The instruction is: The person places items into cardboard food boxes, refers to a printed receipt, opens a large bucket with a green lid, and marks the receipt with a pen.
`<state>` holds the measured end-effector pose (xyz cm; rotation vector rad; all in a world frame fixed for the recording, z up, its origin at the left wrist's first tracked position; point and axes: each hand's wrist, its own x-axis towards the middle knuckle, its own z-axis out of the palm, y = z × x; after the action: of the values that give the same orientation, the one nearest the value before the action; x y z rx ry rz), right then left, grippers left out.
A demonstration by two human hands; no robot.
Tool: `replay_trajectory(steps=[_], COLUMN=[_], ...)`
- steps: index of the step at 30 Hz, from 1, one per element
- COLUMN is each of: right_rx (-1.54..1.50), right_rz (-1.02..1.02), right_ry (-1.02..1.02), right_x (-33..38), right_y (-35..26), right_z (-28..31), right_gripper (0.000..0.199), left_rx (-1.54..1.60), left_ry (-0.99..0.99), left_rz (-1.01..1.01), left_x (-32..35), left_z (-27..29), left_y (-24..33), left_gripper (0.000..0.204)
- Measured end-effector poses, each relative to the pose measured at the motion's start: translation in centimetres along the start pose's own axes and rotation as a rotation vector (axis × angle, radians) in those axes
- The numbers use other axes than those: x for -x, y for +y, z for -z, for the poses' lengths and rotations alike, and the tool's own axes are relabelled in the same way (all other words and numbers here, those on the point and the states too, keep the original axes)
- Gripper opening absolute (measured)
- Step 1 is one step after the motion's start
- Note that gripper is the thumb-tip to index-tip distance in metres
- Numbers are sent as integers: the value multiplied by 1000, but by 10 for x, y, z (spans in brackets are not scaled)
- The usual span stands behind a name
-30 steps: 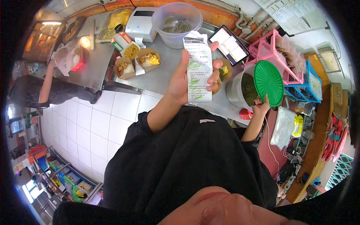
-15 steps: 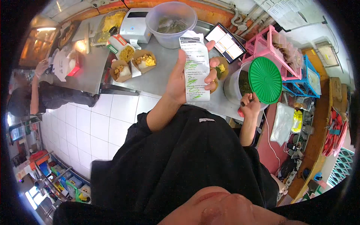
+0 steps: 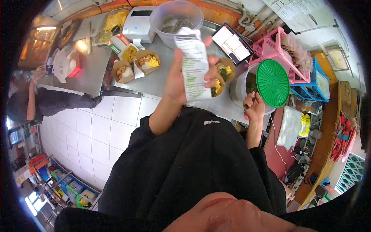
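The long white paper receipt (image 3: pixel 193 67) was up in the air over the metal table (image 3: pixel 154 83), in front of the person's black shirt (image 3: pixel 185 154). It had green marks on it. The left hand (image 3: pixel 176 86) was gripping it, with the palm behind, the thumb up along one side and the fingers curled over the other. The left forearm slanted up and to the right, bent at the elbow.

The right hand (image 3: pixel 255 107) was lower and off to the right, its fingers bent around a small dark thing (image 3: pixel 246 106); what that was, I cannot tell. Its forearm pointed almost straight up. The fingertips were right by the round green lid (image 3: pixel 273 83) and the white tub (image 3: pixel 237 88) with dark green bits inside. I cannot tell if they touched the lid.

Just past the receipt were two open boxes of green and yellow food, partly hidden. A tablet (image 3: pixel 232 43) leaned behind them. Farther left sat two brown boxes of food, a heap of noodles (image 3: pixel 130 53) and a pale machine (image 3: pixel 140 25). At the far left was another person's hand (image 3: pixel 38 73), near a red and white box (image 3: pixel 73 65).
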<state>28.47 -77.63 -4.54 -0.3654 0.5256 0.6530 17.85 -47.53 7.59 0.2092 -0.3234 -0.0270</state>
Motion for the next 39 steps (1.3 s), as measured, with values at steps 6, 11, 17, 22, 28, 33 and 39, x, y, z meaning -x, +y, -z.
replay_trajectory(steps=[6,11,17,22,28,33,39], right_rx=[-24,51,27,19,69,69,120], right_rz=[-36,-16,-38,-39,-10,30,52], right_ry=[52,62,83,34,54,51,88], right_x=[-4,-11,-18,-26,-34,-31,-28], right_y=[3,2,0,-2,1,5,7], right_z=[-1,5,12,21,26,24,18], right_gripper=[18,17,18,18,14,9,9], left_rx=[-53,-55,18,17,8,-22,36], left_ry=[10,10,38,24,-15,5,-36], left_rz=[-228,-155,-75,-64,-61,-33,-13], left_x=[11,12,12,13,11,10,6], left_z=[9,10,9,8,-1,-2,-10], left_y=[34,23,5,6,6,3,-6], left_gripper=[68,68,69,71,74,74,73])
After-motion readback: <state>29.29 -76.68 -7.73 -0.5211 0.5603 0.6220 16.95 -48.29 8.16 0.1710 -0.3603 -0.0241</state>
